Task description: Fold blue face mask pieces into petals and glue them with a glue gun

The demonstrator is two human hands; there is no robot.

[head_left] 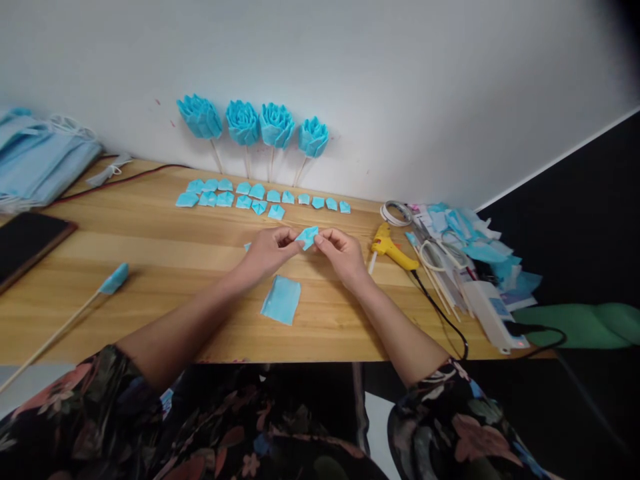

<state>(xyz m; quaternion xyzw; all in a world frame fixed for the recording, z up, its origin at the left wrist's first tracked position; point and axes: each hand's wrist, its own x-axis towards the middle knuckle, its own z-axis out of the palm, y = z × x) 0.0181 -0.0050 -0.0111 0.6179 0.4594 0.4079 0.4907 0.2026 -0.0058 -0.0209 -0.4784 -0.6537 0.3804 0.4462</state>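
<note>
Just beyond the flat blue square [281, 300] on the wooden table [150, 247], two bare hands work together over a small folded blue piece [308, 237]. The left hand [270, 252] pinches its left edge between thumb and fingers; the right hand [344, 255] grips the opposite edge the same way, its fingertips drawn close. The piece is held between them, beyond the square and slightly to its right. A sliver of blue shows beside the left hand, mostly hidden.

Farther beyond the square lie two rows of folded blue petals [257, 191], and behind those, four blue flowers [277, 125] on thin stems stand leaning at the wall. To the square's left are a stick with a blue tip [115, 279], a dark phone [30, 247] and, farther back, a stack of masks [40, 153].

To its right lies a yellow glue gun [395, 250]. Farther right come scissors [424, 230], a heap of blue scraps [480, 237] whose underside is hidden, and a white power strip [493, 313] with a black plug seated in it.
</note>
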